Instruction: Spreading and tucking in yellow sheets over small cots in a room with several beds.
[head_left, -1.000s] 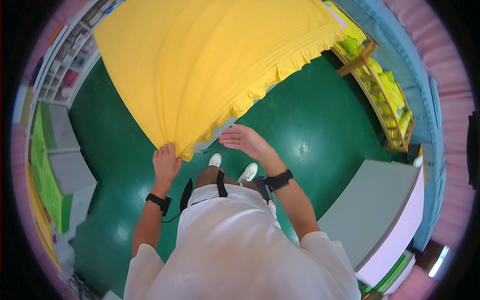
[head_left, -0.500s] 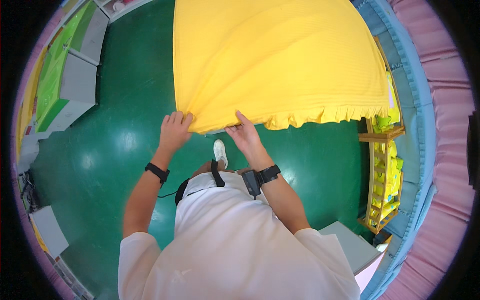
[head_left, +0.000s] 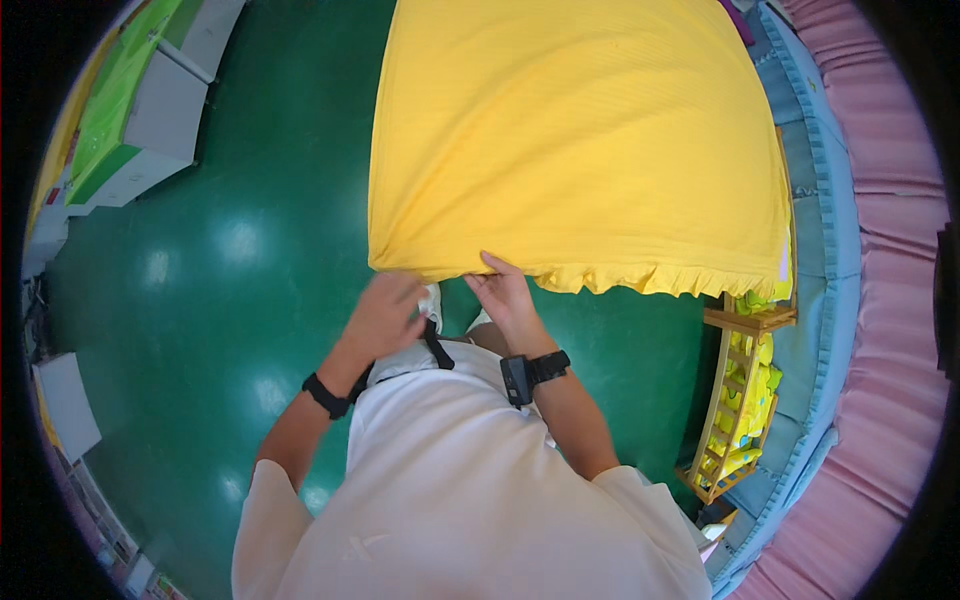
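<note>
A large yellow cloth (head_left: pixel 570 140) with a gathered, ruffled near edge is spread out flat ahead of me, over something it hides. My right hand (head_left: pixel 502 297) pinches the near edge, thumb on top and fingers beneath. Just below the cloth's near left corner is my left hand (head_left: pixel 388 315), its fingers bent and smeared by motion. Whether it touches the cloth, I cannot tell. Creases run from that corner up across the cloth.
To the right a wooden slatted frame (head_left: pixel 730 410) holds yellow bedding (head_left: pixel 752 390), beside blue padding (head_left: pixel 810 330) and pink fabric (head_left: pixel 890 330) along the wall. Green and white cabinets (head_left: pixel 160 110) stand at the far left, on a green floor (head_left: pixel 190 330).
My left hand has come off the cloth's corner and moved down and toward the right. My right hand stays on the near edge. The whole view has shifted, with the cloth now lower.
</note>
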